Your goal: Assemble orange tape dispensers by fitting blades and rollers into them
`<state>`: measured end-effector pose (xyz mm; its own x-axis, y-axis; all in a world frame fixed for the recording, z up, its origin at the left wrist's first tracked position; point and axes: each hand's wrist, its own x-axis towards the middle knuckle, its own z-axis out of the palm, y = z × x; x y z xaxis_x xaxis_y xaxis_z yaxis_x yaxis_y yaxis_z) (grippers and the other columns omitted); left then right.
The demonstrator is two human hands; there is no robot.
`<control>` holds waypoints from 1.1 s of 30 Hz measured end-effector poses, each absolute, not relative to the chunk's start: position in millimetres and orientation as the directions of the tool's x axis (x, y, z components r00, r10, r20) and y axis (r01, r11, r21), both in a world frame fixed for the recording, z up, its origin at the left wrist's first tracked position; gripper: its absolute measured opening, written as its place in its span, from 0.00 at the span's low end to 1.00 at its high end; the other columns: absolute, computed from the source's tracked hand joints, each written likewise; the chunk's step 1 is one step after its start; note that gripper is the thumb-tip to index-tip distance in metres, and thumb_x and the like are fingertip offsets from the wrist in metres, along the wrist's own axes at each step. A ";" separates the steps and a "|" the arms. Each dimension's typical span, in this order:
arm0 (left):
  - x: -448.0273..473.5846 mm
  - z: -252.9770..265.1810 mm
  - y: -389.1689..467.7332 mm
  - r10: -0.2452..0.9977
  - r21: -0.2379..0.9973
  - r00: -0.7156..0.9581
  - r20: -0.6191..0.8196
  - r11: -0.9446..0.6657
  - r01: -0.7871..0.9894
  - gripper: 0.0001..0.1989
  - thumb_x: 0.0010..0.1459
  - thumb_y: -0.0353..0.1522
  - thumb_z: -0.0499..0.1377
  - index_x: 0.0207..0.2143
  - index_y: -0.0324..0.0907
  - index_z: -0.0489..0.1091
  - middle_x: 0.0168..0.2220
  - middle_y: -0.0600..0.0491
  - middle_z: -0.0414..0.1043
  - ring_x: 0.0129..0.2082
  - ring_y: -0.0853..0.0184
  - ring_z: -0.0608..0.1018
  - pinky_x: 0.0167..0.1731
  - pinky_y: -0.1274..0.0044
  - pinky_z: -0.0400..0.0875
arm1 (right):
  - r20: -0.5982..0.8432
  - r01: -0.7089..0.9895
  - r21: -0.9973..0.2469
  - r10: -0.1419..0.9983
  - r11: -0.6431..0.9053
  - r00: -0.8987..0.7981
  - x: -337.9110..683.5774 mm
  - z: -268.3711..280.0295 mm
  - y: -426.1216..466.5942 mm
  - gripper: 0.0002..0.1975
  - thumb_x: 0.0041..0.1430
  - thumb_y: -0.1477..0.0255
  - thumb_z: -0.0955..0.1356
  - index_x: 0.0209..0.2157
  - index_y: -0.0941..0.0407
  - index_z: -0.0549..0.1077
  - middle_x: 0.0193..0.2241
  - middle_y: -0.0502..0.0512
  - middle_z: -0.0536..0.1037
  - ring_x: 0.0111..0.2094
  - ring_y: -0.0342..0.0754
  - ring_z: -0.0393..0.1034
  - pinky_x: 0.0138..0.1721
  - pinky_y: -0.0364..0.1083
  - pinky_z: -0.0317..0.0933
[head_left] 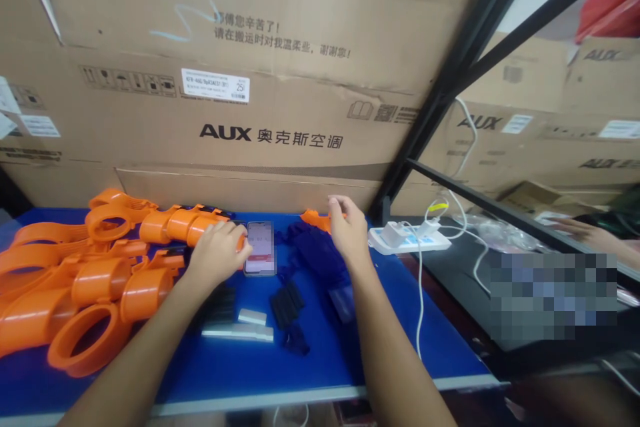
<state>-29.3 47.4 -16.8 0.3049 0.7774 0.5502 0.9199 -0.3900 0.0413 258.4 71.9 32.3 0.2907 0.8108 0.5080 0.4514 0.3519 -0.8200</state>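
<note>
Fingers of the left hand bend over the end of a row of orange rings, with a patch of orange showing beside the thumb; whether they grip it or merely rest there, I cannot tell; those of the right hand are loosely curled above a dark blue bundle, near an orange piece behind it, with nothing visible between them, though their far side is hidden; the row lies at the back of the blue tabletop, just left of a phone, with more orange bands piled nearer the person; the rings look like thin moulded plastic, so probably light, fairly stiff and a little slippery on their glossy outer faces; best held across the wall, thumb on one face and fingers on the other, rather than squeezed around the smooth curve; the bundle seems soft and limp, and would likely sag unless gathered in a broad pinch; black pieces and pale strips lie between the forearms.
</note>
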 end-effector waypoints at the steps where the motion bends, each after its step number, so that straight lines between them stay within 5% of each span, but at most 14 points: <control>1: -28.8 -17.4 47.6 0.778 0.039 0.307 0.548 -0.391 0.920 0.10 0.62 0.35 0.56 0.41 0.44 0.77 0.41 0.45 0.81 0.44 0.50 0.79 0.48 0.62 0.69 | 0.548 0.633 -0.725 0.784 0.271 0.292 266.6 30.0 74.8 0.20 0.66 0.58 0.64 0.49 0.56 0.77 0.49 0.65 0.80 0.52 0.62 0.70 0.55 0.61 0.61; 6: -26.6 -16.8 45.7 0.767 0.020 0.302 0.567 -0.379 0.925 0.15 0.68 0.40 0.52 0.40 0.44 0.77 0.39 0.45 0.81 0.44 0.51 0.80 0.48 0.62 0.68 | 0.450 0.895 -0.431 0.832 -0.117 0.325 298.6 12.8 88.0 0.30 0.66 0.58 0.64 0.65 0.58 0.68 0.64 0.72 0.67 0.63 0.73 0.57 0.59 0.70 0.52; 10: -26.8 -13.9 43.7 0.754 0.035 0.282 0.594 -0.374 0.927 0.19 0.69 0.44 0.51 0.42 0.44 0.78 0.40 0.44 0.82 0.44 0.50 0.80 0.48 0.62 0.67 | 0.274 0.915 -0.342 0.909 -0.212 0.313 309.5 2.7 94.9 0.28 0.67 0.57 0.64 0.65 0.52 0.67 0.61 0.68 0.70 0.62 0.72 0.60 0.58 0.69 0.54; 21: -26.9 -10.9 40.8 0.701 0.131 0.197 0.685 -0.384 0.914 0.18 0.68 0.45 0.54 0.43 0.44 0.78 0.42 0.43 0.82 0.46 0.48 0.79 0.48 0.60 0.65 | 0.304 0.910 -0.361 0.896 -0.205 0.323 315.2 -3.6 103.1 0.23 0.66 0.58 0.66 0.58 0.54 0.72 0.52 0.67 0.78 0.56 0.69 0.66 0.54 0.63 0.58; 27: -26.2 -9.1 40.0 0.674 0.194 0.160 0.721 -0.419 0.887 0.16 0.66 0.44 0.56 0.44 0.45 0.78 0.45 0.44 0.82 0.47 0.47 0.78 0.49 0.59 0.63 | 0.415 0.902 -0.401 0.846 -0.160 0.334 318.3 5.1 99.0 0.22 0.66 0.68 0.64 0.59 0.59 0.71 0.51 0.67 0.77 0.52 0.60 0.71 0.52 0.52 0.62; 33: -25.5 -8.1 38.4 0.649 0.224 0.161 0.744 -0.469 0.855 0.14 0.65 0.42 0.58 0.44 0.46 0.78 0.46 0.46 0.82 0.47 0.48 0.78 0.49 0.59 0.65 | 0.556 0.866 -0.485 0.723 -0.118 0.410 321.0 14.0 89.7 0.19 0.60 0.71 0.64 0.53 0.57 0.73 0.46 0.66 0.76 0.48 0.62 0.69 0.47 0.54 0.63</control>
<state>-25.5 38.4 -8.1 0.1607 0.6488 0.7438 0.8545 -0.4686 0.2241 321.0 89.7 14.0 0.4099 0.7234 0.5556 0.8663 -0.1182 -0.4853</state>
